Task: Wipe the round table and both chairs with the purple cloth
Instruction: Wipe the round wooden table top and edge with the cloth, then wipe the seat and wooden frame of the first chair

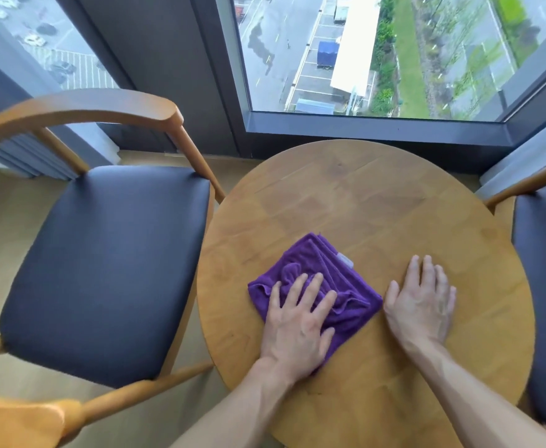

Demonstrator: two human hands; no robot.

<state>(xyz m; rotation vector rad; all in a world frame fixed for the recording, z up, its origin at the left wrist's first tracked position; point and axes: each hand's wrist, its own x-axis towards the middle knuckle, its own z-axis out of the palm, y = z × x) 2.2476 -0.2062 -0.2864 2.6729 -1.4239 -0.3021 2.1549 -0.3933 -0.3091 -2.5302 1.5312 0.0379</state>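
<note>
With the left hand point(297, 321) pressing flat, straight fingers on the purple cloth point(317, 282) at the round desk's point(378, 202) near-left and the right hand point(422, 302) resting open beside it, the desk-wiping step seems underway; next, sweep the far side, then both chairs point(103, 260).

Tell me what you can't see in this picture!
Head view only:
- Right chair: mostly cut off by the picture's right edge.
- Table: its near rim runs off the bottom edge; its legs are hidden under the top.
- Cloth: partly covered by the left hand.
- Cloth's small white tag: too small to read.
</note>
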